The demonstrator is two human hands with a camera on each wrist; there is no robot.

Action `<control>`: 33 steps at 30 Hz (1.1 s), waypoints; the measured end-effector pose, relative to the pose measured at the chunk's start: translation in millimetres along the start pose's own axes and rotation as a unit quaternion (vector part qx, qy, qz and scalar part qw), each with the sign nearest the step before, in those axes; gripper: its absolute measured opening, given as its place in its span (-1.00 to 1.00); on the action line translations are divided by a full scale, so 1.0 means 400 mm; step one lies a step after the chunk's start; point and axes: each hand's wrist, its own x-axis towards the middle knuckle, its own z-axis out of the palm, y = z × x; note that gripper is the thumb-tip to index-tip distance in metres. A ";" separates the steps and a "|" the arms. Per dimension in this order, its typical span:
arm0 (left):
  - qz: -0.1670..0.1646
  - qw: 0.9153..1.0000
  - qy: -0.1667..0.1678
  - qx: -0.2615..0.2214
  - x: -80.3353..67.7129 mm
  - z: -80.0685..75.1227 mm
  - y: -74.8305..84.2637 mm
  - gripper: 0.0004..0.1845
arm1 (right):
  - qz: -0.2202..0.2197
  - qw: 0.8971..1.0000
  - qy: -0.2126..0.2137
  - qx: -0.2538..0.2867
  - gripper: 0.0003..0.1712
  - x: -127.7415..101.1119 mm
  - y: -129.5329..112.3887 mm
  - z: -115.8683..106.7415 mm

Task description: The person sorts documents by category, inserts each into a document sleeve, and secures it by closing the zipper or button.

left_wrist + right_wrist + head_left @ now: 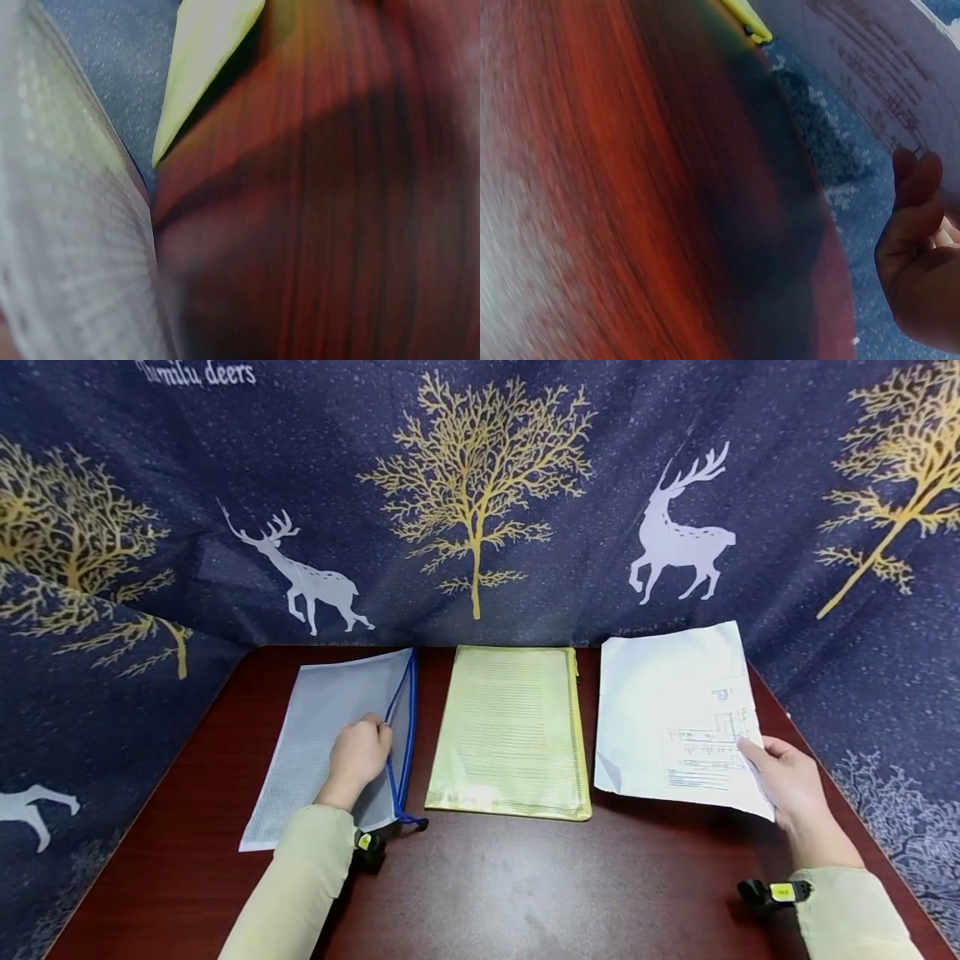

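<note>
- Right hand [787,781] pinches the printed paper sheets [675,718] at their near right edge, fingers clamped.
- Left hand [358,756], fingers curled, grips the blue-zippered mesh pouch [315,727] at its zip edge; long axis runs away from the person.

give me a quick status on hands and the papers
Left hand grips blue-edged pouch at its zipper. Right hand pinches paper sheets, edge lifted. Yellow pouch lies between, untouched.
</note>
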 end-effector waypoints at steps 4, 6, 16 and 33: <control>0.003 1.000 -0.007 -0.006 0.000 0.016 0.022 -0.72 | 0.002 0.999 -0.013 0.031 -0.86 -0.007 -0.005 0.015; 0.005 1.000 -0.005 -0.008 -0.001 0.026 0.034 -0.71 | 0.001 0.999 -0.019 0.047 -0.87 -0.009 -0.006 0.019; 0.019 1.000 0.012 0.005 0.004 0.069 0.085 -0.76 | -0.011 0.995 -0.041 0.090 -0.88 -0.021 -0.009 0.044; 0.009 1.000 -0.021 0.019 0.015 0.099 0.150 -0.73 | -0.009 0.994 -0.071 0.085 -0.88 -0.023 -0.009 0.077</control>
